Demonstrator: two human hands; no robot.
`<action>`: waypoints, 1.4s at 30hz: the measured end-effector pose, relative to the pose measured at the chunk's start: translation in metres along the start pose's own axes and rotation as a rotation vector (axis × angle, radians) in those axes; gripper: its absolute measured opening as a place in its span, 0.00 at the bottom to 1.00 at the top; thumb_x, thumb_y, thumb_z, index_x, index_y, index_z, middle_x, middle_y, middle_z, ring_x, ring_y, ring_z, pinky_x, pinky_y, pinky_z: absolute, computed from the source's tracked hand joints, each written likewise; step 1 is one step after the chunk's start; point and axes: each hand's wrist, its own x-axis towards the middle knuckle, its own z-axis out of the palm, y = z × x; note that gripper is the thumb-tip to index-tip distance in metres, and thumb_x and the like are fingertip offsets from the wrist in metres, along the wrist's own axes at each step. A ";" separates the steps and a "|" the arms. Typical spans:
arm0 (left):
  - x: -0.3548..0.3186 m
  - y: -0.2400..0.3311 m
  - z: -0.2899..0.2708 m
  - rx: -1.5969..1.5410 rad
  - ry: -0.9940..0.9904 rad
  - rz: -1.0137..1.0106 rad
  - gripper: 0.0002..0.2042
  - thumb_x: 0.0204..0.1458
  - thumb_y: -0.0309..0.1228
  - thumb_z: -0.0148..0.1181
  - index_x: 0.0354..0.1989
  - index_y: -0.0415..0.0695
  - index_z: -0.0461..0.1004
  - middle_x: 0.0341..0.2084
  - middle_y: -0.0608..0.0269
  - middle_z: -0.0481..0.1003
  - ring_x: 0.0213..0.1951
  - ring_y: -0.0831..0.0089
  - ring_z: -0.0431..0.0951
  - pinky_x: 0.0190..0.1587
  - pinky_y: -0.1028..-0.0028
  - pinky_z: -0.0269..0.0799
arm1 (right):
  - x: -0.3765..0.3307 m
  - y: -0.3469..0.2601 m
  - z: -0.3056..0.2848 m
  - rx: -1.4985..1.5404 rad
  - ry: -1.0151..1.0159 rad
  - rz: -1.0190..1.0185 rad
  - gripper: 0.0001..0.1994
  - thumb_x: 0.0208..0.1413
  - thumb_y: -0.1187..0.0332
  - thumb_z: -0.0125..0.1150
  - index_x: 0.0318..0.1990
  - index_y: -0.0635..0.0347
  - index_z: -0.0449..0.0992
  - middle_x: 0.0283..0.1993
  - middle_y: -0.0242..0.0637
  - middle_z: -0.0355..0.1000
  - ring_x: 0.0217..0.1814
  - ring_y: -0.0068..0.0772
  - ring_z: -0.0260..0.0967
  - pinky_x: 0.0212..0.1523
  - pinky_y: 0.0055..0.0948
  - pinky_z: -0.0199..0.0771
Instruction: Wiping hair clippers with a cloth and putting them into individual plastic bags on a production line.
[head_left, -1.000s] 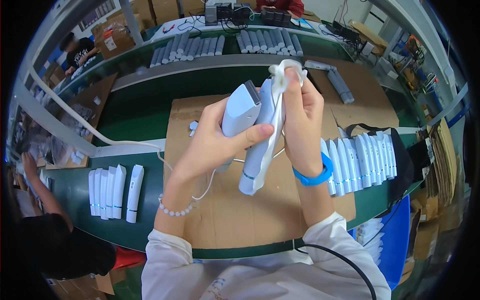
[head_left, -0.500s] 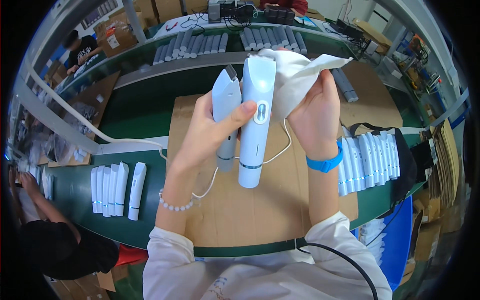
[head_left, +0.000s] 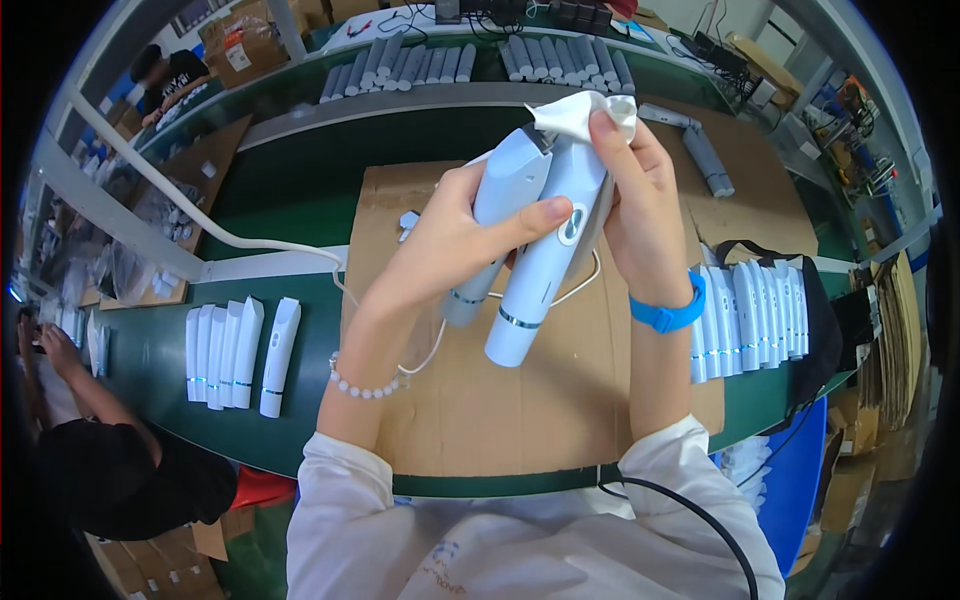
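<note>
My left hand [head_left: 440, 250] is wrapped around two white handheld devices [head_left: 545, 250], thumb pressed across the front one beside its round button, fingers closed behind both. Their long axis runs from about one o'clock at the heads down to seven o'clock at the blunt tails, which hang free over the cardboard sheet [head_left: 480, 400] on the counter. My right hand [head_left: 640, 210] sits at three o'clock of the devices, its fingers pinched shut on a white cloth [head_left: 590, 110] bunched right at the heads, at twelve o'clock from my left thumb. The cloth touches the top of the front device, so my right hand is the nearer one to that end.
</note>
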 end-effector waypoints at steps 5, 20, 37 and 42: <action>0.006 -0.009 -0.001 -0.105 0.051 -0.030 0.27 0.40 0.51 0.65 0.35 0.36 0.70 0.24 0.64 0.72 0.25 0.80 0.71 0.27 0.80 0.68 | 0.002 -0.007 -0.008 0.201 0.074 0.074 0.20 0.61 0.57 0.40 0.52 0.64 0.64 0.50 0.44 0.69 0.51 0.32 0.67 0.52 0.30 0.65; 0.008 -0.021 -0.021 -0.510 0.366 -0.031 0.20 0.48 0.37 0.61 0.46 0.40 0.66 0.39 0.63 0.71 0.40 0.77 0.72 0.41 0.75 0.69 | -0.013 0.028 0.047 -0.683 -0.166 -0.638 0.20 0.57 0.72 0.38 0.56 0.64 0.64 0.63 0.48 0.54 0.69 0.52 0.42 0.65 0.38 0.42; 0.005 0.003 -0.063 -0.480 0.445 0.129 0.28 0.51 0.51 0.52 0.51 0.41 0.62 0.38 0.55 0.74 0.40 0.70 0.75 0.38 0.70 0.73 | -0.046 -0.034 0.013 -0.251 -0.229 0.271 0.12 0.54 0.62 0.49 0.31 0.62 0.72 0.23 0.29 0.68 0.24 0.21 0.65 0.29 0.24 0.62; 0.006 0.001 -0.058 -0.652 0.343 0.027 0.31 0.49 0.50 0.54 0.55 0.40 0.57 0.41 0.55 0.73 0.41 0.69 0.75 0.40 0.69 0.73 | -0.031 -0.047 0.008 0.063 0.108 0.480 0.19 0.62 0.56 0.41 0.33 0.64 0.72 0.23 0.31 0.69 0.21 0.18 0.65 0.24 0.17 0.62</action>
